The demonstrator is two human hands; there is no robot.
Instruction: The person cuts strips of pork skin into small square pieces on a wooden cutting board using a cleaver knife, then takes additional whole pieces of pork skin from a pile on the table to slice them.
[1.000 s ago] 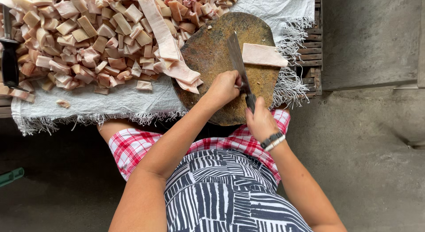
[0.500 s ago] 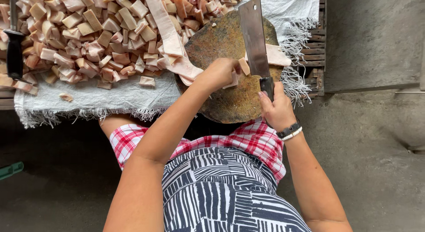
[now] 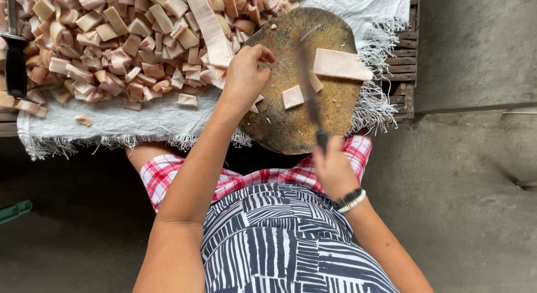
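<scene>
A round wooden chopping block lies on a white fringed cloth. My right hand grips the handle of a cleaver, whose blade rests edge-down across the block. A pale meat strip lies right of the blade, and a small cut piece lies just left of it. My left hand is curled at the block's left edge over a long meat strip; whether it grips the strip is not clear.
A big heap of cut meat cubes covers the cloth to the left. A dark-handled knife lies at the far left edge. A wooden slatted pallet shows on the right. Grey concrete floor surrounds it.
The cleaver, raised flat half a second ago, has come down onto the block. A small piece now lies separate from the strip. My left hand has pulled back to the left.
</scene>
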